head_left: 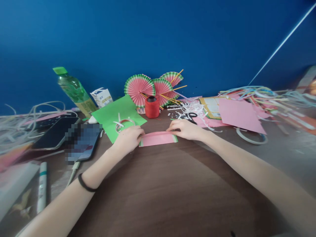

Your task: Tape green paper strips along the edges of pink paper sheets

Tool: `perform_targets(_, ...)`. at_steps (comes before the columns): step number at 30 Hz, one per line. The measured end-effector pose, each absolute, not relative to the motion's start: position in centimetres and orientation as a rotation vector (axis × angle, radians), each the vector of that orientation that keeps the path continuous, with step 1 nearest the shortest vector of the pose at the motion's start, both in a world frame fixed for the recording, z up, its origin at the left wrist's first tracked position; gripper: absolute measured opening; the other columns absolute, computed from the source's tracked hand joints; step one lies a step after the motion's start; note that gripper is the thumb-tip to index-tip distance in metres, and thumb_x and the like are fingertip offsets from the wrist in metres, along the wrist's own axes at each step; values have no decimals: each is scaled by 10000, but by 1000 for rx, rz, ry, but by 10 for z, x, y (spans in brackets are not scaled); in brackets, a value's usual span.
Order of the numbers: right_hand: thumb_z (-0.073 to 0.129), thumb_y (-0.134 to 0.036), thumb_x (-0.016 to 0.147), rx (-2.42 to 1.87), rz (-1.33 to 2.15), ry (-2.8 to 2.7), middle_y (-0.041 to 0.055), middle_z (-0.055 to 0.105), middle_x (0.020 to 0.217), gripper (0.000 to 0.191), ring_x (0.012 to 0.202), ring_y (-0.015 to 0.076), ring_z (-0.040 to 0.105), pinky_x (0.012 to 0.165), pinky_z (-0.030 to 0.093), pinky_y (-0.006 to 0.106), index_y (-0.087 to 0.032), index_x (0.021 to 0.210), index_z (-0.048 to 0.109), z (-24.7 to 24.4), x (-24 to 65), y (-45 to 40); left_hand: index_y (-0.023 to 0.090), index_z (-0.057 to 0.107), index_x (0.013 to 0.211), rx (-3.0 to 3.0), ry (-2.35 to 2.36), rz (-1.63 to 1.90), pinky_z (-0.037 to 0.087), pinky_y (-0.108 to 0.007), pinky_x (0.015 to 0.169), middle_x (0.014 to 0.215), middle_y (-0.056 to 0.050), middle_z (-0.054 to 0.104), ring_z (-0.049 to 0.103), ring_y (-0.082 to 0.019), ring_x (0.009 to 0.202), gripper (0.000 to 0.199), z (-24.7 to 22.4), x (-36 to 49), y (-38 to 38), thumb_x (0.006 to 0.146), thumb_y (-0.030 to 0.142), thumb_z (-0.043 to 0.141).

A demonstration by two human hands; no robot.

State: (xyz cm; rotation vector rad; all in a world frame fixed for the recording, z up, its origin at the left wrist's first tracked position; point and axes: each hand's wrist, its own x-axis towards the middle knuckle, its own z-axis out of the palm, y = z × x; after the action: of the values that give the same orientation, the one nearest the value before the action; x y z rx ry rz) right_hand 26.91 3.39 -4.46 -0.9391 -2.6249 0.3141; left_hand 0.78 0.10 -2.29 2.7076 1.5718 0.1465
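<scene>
A strip of pink paper (158, 139) with green and white ends lies on the dark tabletop in front of me. My left hand (129, 137) pinches its far left corner, fingers closed on the edge. At the far right corner, my right hand (184, 129) grips the same paper between thumb and fingers. The far edge looks folded or raised between the two hands. Just beyond stands a red spool of thread (152, 108). Left of it, a green sheet of paper (118, 115) carries a roll of tape (125, 122), partly behind my left hand.
Pleated watermelon-coloured paper fans (139, 88) lean at the blue wall. White paper scraps (191, 110) and black-handled scissors (192, 115) lie behind my right hand. Pink sheets (240, 113) are at right. Left are a green bottle (75, 90), a phone (86, 143) and a marker (42, 186).
</scene>
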Motion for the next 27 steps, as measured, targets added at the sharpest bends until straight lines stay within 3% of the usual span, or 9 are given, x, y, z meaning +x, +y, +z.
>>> perform_targets(27,446,-22,778,-1008,139,-2730,66,559,853,204,820,162,502,754,384,279,-135,883,580,-45,260,25,151,562,839,3100,1572,-18,409,-318,666,846,-68,603,574,-213,823,157,-31,13,-5,799,95,421)
